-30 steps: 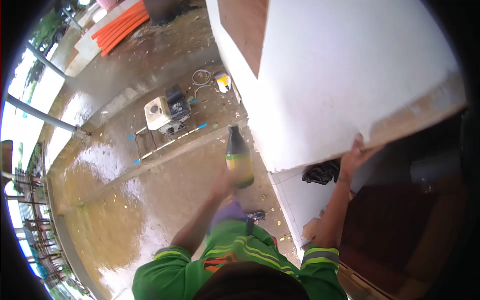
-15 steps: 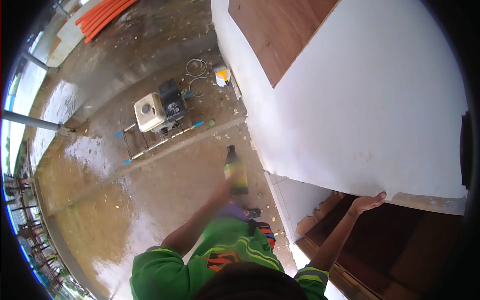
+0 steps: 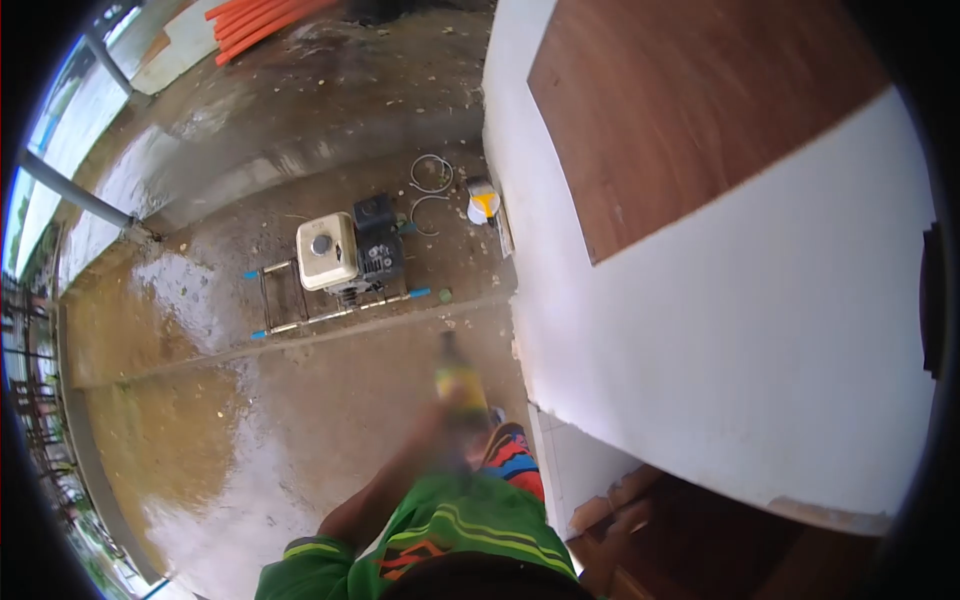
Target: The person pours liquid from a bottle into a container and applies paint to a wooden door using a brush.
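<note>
My left hand (image 3: 447, 412) is wrapped round a dark bottle (image 3: 459, 374) with a yellow and green label, held upright in front of my green shirt; both are smeared by motion. My right hand is out of the picture. Beyond the bottle, an engine (image 3: 350, 250) with a cream tank and a black body sits on a metal frame (image 3: 318, 320) with blue-tipped bars. Near the wall corner stands a white container (image 3: 483, 208) with a yellow part, beside coiled pale tubing (image 3: 431, 175).
A white wall (image 3: 700, 370) with a brown board (image 3: 690, 120) fills the right side. Below it lies a dark doorway with a tiled threshold (image 3: 580, 465). Orange pipes (image 3: 250, 25) lie at the top left, past wet concrete (image 3: 170, 420). A grey post (image 3: 80, 192) leans at the left.
My right hand has left the wall's lower edge and gone out of view. The bottle, still in my left hand, is slightly lower and further left. The view has shifted, showing more of the brown board.
</note>
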`<state>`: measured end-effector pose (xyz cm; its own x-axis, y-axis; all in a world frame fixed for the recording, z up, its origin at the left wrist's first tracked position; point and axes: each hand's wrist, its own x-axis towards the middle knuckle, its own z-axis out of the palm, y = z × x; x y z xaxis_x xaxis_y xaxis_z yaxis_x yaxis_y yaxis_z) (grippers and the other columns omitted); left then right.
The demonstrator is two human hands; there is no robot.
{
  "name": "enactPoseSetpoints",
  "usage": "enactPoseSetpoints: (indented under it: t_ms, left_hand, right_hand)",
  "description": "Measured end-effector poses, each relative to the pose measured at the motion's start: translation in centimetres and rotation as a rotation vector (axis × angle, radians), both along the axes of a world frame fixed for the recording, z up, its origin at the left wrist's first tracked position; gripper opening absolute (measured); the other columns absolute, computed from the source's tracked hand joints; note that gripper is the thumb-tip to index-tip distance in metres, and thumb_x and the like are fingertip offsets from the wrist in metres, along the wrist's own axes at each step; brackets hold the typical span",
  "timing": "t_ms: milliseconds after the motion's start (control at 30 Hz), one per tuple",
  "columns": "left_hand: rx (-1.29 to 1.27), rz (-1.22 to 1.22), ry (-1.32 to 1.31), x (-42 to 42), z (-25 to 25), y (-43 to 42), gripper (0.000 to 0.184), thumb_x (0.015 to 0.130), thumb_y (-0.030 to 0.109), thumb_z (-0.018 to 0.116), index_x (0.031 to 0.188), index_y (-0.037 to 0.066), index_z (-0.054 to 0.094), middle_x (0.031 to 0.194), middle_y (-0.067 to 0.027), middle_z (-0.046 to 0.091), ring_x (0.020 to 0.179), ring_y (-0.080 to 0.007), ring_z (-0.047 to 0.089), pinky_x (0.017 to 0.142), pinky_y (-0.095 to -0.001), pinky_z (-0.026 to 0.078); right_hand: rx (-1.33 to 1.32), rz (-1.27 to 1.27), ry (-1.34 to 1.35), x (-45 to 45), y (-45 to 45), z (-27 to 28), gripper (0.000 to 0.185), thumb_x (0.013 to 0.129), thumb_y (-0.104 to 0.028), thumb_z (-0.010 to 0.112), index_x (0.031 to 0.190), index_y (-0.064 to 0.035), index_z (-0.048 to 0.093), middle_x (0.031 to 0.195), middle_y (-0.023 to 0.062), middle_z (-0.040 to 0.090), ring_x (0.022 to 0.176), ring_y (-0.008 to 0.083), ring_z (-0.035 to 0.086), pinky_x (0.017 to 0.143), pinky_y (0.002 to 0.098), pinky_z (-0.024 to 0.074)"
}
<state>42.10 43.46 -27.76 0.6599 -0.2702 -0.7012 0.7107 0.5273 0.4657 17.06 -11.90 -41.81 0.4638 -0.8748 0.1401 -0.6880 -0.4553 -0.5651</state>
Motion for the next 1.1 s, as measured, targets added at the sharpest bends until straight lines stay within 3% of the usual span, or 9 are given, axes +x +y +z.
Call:
enactPoseSetpoints:
  t_ms: [67, 133, 200, 267, 400, 500, 800, 933, 1100]
  left_hand:
    - [0.324, -0.222, -0.318, 1.7, -0.5, -0.1, 0.045, 0.093, 0.037, 0.069, 0.121, 0.004, 0.056, 0.098, -0.0068, 0.064, 0.086, -0.0199, 0.067, 0.081, -0.0369, 0.056]
    - [0.498, -0.244, -0.543, 4.3, 1.1, -0.4, 0.050, 0.093, 0.039, 0.068, 0.126, 0.004, 0.054, 0.107, -0.0080, 0.063, 0.095, -0.0190, 0.064, 0.086, -0.0366, 0.053]
    - [0.394, -0.130, -0.536, 8.3, 3.7, 0.3, 0.064, 0.090, 0.045, 0.069, 0.136, 0.005, 0.049, 0.123, -0.0121, 0.060, 0.112, -0.0186, 0.059, 0.094, -0.0369, 0.049]
    - [-0.082, 0.341, -0.138, 13.9, 5.7, 1.3, 0.044, 0.087, 0.025, 0.077, 0.121, 0.004, 0.058, 0.104, -0.0038, 0.064, 0.089, -0.0100, 0.062, 0.078, -0.0288, 0.053]
    - [0.436, -0.035, -0.462, 23.4, 3.6, 7.4, 0.042, 0.088, 0.024, 0.076, 0.120, 0.004, 0.057, 0.101, -0.0038, 0.066, 0.090, -0.0126, 0.064, 0.078, -0.0300, 0.054]
    - [0.403, -0.052, -0.460, 31.3, 4.2, 10.9, 0.041, 0.086, 0.026, 0.077, 0.116, 0.004, 0.060, 0.097, -0.0042, 0.066, 0.090, -0.0148, 0.064, 0.082, -0.0324, 0.053]
    - [0.471, -0.002, -0.283, 49.0, 8.9, 13.4, 0.048, 0.086, 0.036, 0.076, 0.117, 0.004, 0.059, 0.100, -0.0046, 0.064, 0.088, -0.0140, 0.062, 0.080, -0.0308, 0.051]
    - [0.327, 0.003, -0.263, 58.7, 16.4, 15.4, 0.041, 0.089, 0.027, 0.073, 0.117, 0.001, 0.060, 0.100, -0.0081, 0.068, 0.091, -0.0180, 0.063, 0.082, -0.0316, 0.051]
    - [0.144, -0.034, -0.324, 70.3, 17.2, 18.1, 0.040, 0.087, 0.023, 0.076, 0.117, 0.002, 0.061, 0.098, -0.0059, 0.067, 0.090, -0.0151, 0.063, 0.080, -0.0306, 0.051]
  right_hand:
    - [0.736, -0.168, -0.087, 1.8, 7.4, -2.2, 0.041, 0.099, -0.033, 0.055, 0.124, -0.0006, 0.062, 0.098, 0.0098, 0.064, 0.082, 0.0198, 0.061, 0.068, 0.0346, 0.0512]
    - [1.008, -0.030, -0.002, 6.4, 12.3, -2.8, 0.031, 0.095, -0.025, 0.061, 0.114, -0.0014, 0.068, 0.097, 0.0077, 0.067, 0.077, 0.0159, 0.064, 0.061, 0.0335, 0.0533]
    - [0.872, 0.272, 0.251, 16.2, 18.8, -0.9, 0.033, 0.096, -0.021, 0.056, 0.122, -0.0026, 0.063, 0.105, 0.0092, 0.066, 0.086, 0.0183, 0.065, 0.073, 0.0313, 0.0551]
    - [0.640, 0.694, 0.235, 24.3, 21.0, -3.0, 0.033, 0.097, -0.021, 0.056, 0.122, -0.0009, 0.063, 0.101, 0.0075, 0.066, 0.085, 0.0171, 0.065, 0.072, 0.0306, 0.0546]
    - [0.573, 1.094, 0.092, 45.4, 29.7, 1.3, 0.032, 0.098, -0.018, 0.053, 0.124, -0.0018, 0.063, 0.103, 0.0087, 0.068, 0.088, 0.0164, 0.065, 0.077, 0.0306, 0.0540]
    - [0.540, 1.413, 0.028, 61.1, 35.3, 2.5, 0.033, 0.099, -0.018, 0.053, 0.128, -0.0016, 0.060, 0.106, 0.0106, 0.068, 0.088, 0.0167, 0.065, 0.082, 0.0303, 0.0530]
    - [0.452, 1.424, 0.334, 83.6, 40.6, 18.2, 0.032, 0.100, -0.019, 0.058, 0.126, -0.0012, 0.061, 0.099, 0.0101, 0.070, 0.091, 0.0169, 0.067, 0.084, 0.0311, 0.0538]
    - [0.366, 1.331, 0.089, 94.2, 47.4, 30.5, 0.029, 0.095, -0.010, 0.059, 0.122, 0.0005, 0.063, 0.103, 0.0118, 0.069, 0.092, 0.0182, 0.067, 0.082, 0.0321, 0.0537]
    - [0.115, 1.311, -0.341, 105.2, 53.5, 45.1, 0.012, 0.094, -0.005, 0.054, 0.104, 0.0006, 0.059, 0.101, 0.0149, 0.067, 0.091, 0.0233, 0.065, 0.084, 0.0358, 0.0520]
